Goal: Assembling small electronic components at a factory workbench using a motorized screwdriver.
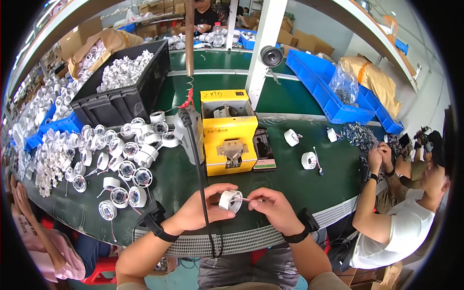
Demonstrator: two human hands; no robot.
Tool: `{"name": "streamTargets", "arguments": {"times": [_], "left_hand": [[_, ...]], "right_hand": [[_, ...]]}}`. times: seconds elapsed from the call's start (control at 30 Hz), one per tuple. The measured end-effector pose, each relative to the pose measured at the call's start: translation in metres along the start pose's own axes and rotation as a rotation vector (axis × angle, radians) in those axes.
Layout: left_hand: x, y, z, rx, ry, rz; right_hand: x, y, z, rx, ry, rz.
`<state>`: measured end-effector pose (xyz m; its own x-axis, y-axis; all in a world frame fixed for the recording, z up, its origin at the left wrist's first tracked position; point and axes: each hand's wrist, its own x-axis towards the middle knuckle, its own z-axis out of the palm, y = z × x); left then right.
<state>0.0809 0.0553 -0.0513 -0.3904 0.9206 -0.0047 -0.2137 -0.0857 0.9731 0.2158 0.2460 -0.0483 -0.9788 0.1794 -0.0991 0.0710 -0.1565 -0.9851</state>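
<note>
My left hand [199,211] grips a short white round housing [224,200] between thumb and fingers, its open side turned to the right. From that opening run thin reddish wires [245,199], pinched at their outer end by my right hand [273,207]; what sits at the wire tips is hidden by the fingers. Just beyond my hands stands a yellow box-shaped machine [229,130] with a metal fixture [233,149] on its front. A black cable [199,169] hangs down past my left hand from a grey tool [189,130].
Many white housings with wires [130,169] crowd the left of the green table [285,186]. A black crate [121,99] of white parts stands behind them. Blue bins [314,92] and a heap of small dark parts [358,135] lie right, where a co-worker's hands [379,155] work.
</note>
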Motion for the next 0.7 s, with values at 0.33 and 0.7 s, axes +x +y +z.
{"name": "streamTargets", "arguments": {"times": [0.33, 0.7], "left_hand": [[0.005, -0.005, -0.008, -0.136, -0.043, -0.101], [0.007, -0.013, -0.006, -0.500, -0.013, -0.206]], "right_hand": [[0.004, -0.001, 0.000, 0.001, 0.002, 0.019], [0.009, -0.001, 0.011, -0.513, -0.097, -0.321]]}}
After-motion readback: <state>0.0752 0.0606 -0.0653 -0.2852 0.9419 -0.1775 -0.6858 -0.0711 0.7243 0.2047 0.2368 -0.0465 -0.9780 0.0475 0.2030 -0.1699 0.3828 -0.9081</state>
